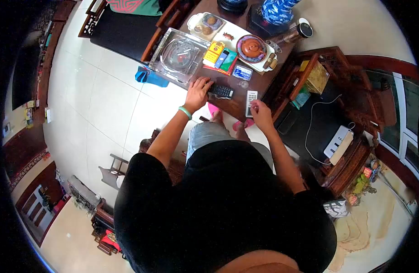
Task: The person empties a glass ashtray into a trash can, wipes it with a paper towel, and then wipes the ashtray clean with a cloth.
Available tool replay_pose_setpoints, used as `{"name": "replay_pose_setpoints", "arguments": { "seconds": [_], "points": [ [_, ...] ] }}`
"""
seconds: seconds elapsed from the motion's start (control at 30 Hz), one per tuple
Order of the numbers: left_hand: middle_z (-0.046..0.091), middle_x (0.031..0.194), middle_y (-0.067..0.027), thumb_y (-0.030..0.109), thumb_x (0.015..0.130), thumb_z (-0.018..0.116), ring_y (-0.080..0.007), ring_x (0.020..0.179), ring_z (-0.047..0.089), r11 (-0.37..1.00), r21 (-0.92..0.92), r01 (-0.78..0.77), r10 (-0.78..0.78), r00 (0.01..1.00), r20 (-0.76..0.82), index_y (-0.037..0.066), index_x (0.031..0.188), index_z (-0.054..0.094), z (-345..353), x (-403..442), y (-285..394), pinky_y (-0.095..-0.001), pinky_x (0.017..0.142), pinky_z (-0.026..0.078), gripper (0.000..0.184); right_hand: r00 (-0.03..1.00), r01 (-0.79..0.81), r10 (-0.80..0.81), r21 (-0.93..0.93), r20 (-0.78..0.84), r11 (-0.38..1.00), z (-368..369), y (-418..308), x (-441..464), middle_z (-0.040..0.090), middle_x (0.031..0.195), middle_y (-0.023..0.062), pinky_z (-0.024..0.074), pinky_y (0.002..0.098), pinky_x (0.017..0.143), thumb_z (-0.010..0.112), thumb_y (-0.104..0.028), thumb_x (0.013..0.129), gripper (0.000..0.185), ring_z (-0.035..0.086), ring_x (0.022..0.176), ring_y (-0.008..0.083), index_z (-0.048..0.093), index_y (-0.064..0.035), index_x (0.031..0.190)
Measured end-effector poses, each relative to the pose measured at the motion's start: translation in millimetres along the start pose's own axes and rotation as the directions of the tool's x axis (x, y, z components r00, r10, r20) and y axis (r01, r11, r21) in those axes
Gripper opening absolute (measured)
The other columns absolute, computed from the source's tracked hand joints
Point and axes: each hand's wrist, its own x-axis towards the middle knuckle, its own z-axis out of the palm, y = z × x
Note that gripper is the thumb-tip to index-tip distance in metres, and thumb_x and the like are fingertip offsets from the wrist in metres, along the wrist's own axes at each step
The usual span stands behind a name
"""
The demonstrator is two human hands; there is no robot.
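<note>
On the dark wooden table (pixel 209 107) lies a black remote control (pixel 222 92) with rows of buttons. My left hand (pixel 199 92) rests at the table edge just left of it, fingers stretched out and slightly apart, the tips close to its end. A white remote control (pixel 251 101) with grey buttons lies near the table's front right corner. My right hand (pixel 262 113) is at its right side, fingers bent and closed at its edge. Part of the white remote's lower end is behind the fingers. Between the two remotes and farther back sits a small clear round object (pixel 243 84).
Behind the remotes stand a clear plastic box (pixel 178 57), a yellow packet (pixel 214 52), a blue-and-white box (pixel 242 73) and a white tray (pixel 237 31) with a brown lidded pot (pixel 252 47). Right of the table is a wooden chair (pixel 287 93) holding a power strip (pixel 338 142).
</note>
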Motion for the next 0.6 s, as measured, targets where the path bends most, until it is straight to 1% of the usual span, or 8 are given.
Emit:
{"name": "replay_pose_setpoints", "arguments": {
  "seconds": [0.13,0.2,0.23,0.33,0.4,0.53,0.57,0.6],
  "points": [
    [0.053,0.114,-0.0072,0.009,0.067,0.058,-0.0243,0.109,0.046,0.986,0.166,-0.025,0.024,1.000,0.013,0.007,0.114,0.055,13,4,-10,-0.0399,0.093,0.033,0.046,0.999,0.009,-0.007,-0.037,0.049,0.999,6,-7,3,0.061,0.085,0.0144,0.0481,0.0348,0.069,0.058,-0.003,0.077,0.020,0.061,0.077,0.0280,0.058,-0.0036,0.096],
    [0.054,0.109,-0.0078,0.011,0.067,0.059,-0.0235,0.105,0.048,0.991,0.132,-0.028,0.016,0.996,0.087,0.006,0.111,0.056,15,9,-13,-0.0386,0.091,0.034,0.044,0.998,0.024,-0.022,-0.033,0.065,0.999,8,-18,3,0.061,0.085,0.0146,0.0481,0.0351,0.068,0.058,-0.003,0.077,0.018,0.061,0.076,0.0287,0.058,-0.0035,0.095],
    [0.054,0.102,-0.0088,0.012,0.064,0.062,-0.0243,0.099,0.050,0.979,0.181,-0.091,0.090,0.996,0.015,0.006,0.105,0.058,18,12,-17,-0.0366,0.087,0.039,0.041,0.996,0.041,-0.040,-0.007,0.082,0.999,10,-22,4,0.061,0.085,0.0145,0.0481,0.0353,0.068,0.057,-0.004,0.078,0.017,0.061,0.076,0.0286,0.058,-0.0032,0.095],
    [0.054,0.095,-0.0086,0.010,0.060,0.065,-0.0255,0.095,0.051,0.990,0.084,-0.115,0.106,0.989,0.104,0.005,0.095,0.059,19,18,-26,-0.0354,0.081,0.043,0.036,0.989,0.080,-0.080,0.001,0.125,0.997,16,-34,6,0.061,0.083,0.0140,0.0478,0.0361,0.068,0.057,-0.005,0.078,0.016,0.060,0.077,0.0285,0.057,-0.0025,0.094],
    [0.052,0.091,-0.0089,0.011,0.051,0.071,-0.0273,0.092,0.052,0.989,0.017,-0.146,0.145,0.987,0.068,0.006,0.089,0.060,12,21,-27,-0.0355,0.079,0.045,0.040,0.983,0.157,-0.158,0.019,0.090,0.987,21,-39,5,0.060,0.079,0.0142,0.0479,0.0372,0.067,0.056,-0.003,0.077,0.016,0.059,0.074,0.0308,0.057,-0.0025,0.093],
    [0.056,0.094,-0.0079,0.016,0.051,0.075,-0.0256,0.095,0.053,0.993,-0.014,-0.118,0.119,0.988,0.095,0.008,0.095,0.062,-23,15,-10,-0.0365,0.082,0.045,0.047,0.947,0.321,-0.304,-0.264,0.106,0.909,17,-71,4,0.055,0.100,0.0174,0.0423,0.0411,0.084,0.055,-0.003,0.073,0.026,0.052,0.095,0.0350,0.054,-0.0039,0.099],
    [0.057,0.097,-0.0073,0.017,0.051,0.076,-0.0248,0.097,0.053,0.990,-0.057,-0.131,0.136,0.987,0.091,0.009,0.097,0.062,-35,13,-2,-0.0368,0.083,0.045,0.048,0.934,0.356,-0.335,-0.255,0.122,0.899,13,-88,1,0.050,0.111,0.0170,0.0372,0.0424,0.091,0.057,-0.006,0.071,0.036,0.046,0.105,0.0347,0.051,-0.0037,0.106],
    [0.059,0.100,-0.0063,0.019,0.051,0.076,-0.0239,0.101,0.053,0.991,-0.079,-0.108,0.122,0.972,0.201,0.010,0.100,0.063,-40,10,4,-0.0374,0.087,0.042,0.051,0.899,0.432,-0.428,-0.335,0.087,0.838,13,-96,-1,0.049,0.109,0.0153,0.0370,0.0424,0.092,0.064,-0.009,0.068,0.050,0.047,0.104,0.0325,0.047,-0.0034,0.115]
  ]
}}
